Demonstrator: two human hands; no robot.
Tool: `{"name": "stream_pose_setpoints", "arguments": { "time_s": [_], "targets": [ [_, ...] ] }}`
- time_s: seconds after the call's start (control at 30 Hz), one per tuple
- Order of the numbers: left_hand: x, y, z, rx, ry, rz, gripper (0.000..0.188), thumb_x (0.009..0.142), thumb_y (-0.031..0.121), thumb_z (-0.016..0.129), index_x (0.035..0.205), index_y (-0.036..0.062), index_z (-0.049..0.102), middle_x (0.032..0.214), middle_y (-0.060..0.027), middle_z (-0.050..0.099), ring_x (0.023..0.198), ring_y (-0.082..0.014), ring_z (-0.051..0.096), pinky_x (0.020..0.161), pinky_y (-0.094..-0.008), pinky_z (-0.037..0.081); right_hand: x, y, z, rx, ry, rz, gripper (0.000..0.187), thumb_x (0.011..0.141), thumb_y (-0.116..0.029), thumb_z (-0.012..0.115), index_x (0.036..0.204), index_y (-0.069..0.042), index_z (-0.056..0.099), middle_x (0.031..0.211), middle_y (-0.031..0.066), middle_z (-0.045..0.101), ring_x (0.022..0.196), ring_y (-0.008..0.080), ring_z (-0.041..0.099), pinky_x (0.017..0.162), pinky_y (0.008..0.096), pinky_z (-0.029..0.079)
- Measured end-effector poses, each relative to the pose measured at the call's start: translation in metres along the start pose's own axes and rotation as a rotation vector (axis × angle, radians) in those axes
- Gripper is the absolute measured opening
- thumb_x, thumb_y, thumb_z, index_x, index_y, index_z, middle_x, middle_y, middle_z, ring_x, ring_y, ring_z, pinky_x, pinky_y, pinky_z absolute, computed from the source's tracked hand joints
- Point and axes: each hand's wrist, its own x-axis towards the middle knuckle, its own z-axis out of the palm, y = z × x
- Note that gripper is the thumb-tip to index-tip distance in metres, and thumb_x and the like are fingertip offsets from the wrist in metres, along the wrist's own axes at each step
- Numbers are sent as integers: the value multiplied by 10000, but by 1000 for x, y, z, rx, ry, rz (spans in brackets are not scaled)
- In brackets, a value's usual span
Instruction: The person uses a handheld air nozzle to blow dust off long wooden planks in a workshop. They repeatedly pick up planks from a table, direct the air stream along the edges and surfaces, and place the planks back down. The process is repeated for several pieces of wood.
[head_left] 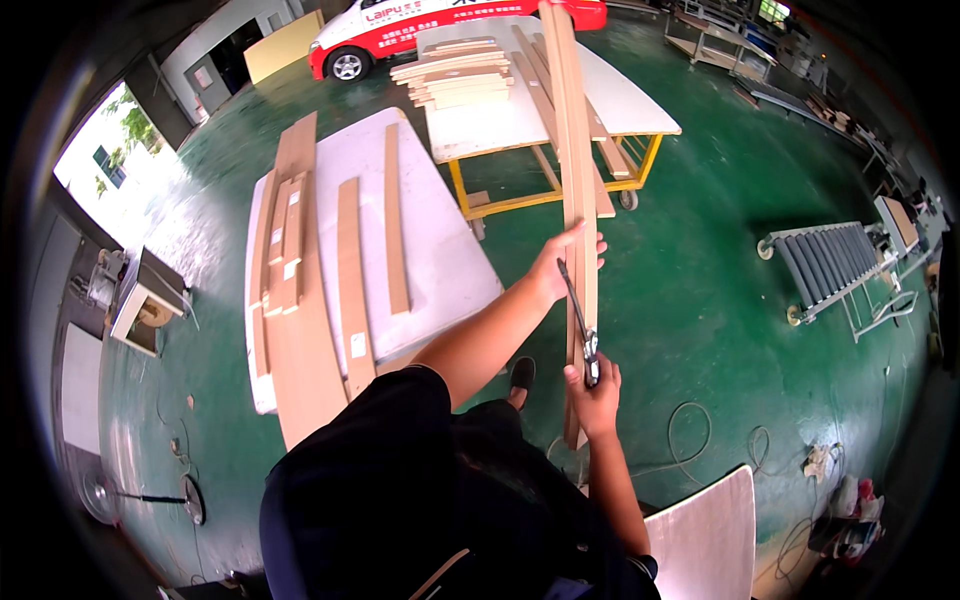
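Observation:
A bundle of long, narrow wooden boards [572, 120] slants away from my body, its far end above the white-topped table. My left hand [565, 262] is closed around the boards partway along, with fingertips showing at their right edge. Nearer to me, my right hand [597, 398] is closed at the near part of the boards. From it extends a hand tool [591, 350] with a silver-and-black body and a long dark shaft, which lies over the boards and points toward my left hand. Whether the right fingers also grip the boards is hidden.
On the left, a low white table [440, 250] bears several loose boards [350, 270]. Ahead, a yellow-framed table [640, 105] carries stacked strips [465, 75]. A roller conveyor [825, 265] stands right, and a looping hose [690, 450] lies on the green floor.

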Motion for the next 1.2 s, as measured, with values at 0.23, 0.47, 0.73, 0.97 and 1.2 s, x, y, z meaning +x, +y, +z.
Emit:
{"name": "stream_pose_setpoints", "arguments": {
  "time_s": [0.23,0.47,0.73,0.97,1.2],
  "targets": [
    [150,-18,-69,-287,-76,-136,452,1004,416,543,1164,-4,590,1058,-96,645,995,-224,649,901,-420,535,120,44,42,-243,-93,156,532,615,-367,927,762,19,592,684,158,630,575,339,571,577,438,474],
    [265,-2,-128,-429,-51,-142,508,999,481,505,1209,22,568,1097,-103,637,1037,-258,637,920,-462,516,233,23,96,-486,-106,334,512,586,-357,903,845,-29,607,890,127,667,919,376,606,788,506,511],
    [368,15,-185,-454,102,-243,575,970,544,514,1225,33,579,1143,-121,645,1128,-314,623,955,-528,493,326,46,162,-630,-87,292,513,585,-372,861,906,-32,649,931,128,681,944,368,616,807,506,530],
    [447,28,-210,-459,90,-367,685,928,598,582,1330,45,536,1160,-146,663,1094,-328,652,946,-554,509,390,64,196,-683,-51,254,520,582,-378,874,903,-35,651,926,139,673,958,367,613,796,508,523],
    [490,59,-227,-37,124,-362,767,903,726,510,1337,94,543,1162,-143,666,1015,-274,655,889,-533,527,449,82,225,-685,-68,257,545,588,-411,862,929,-34,665,953,145,671,979,369,615,819,507,517]
  ]
}}
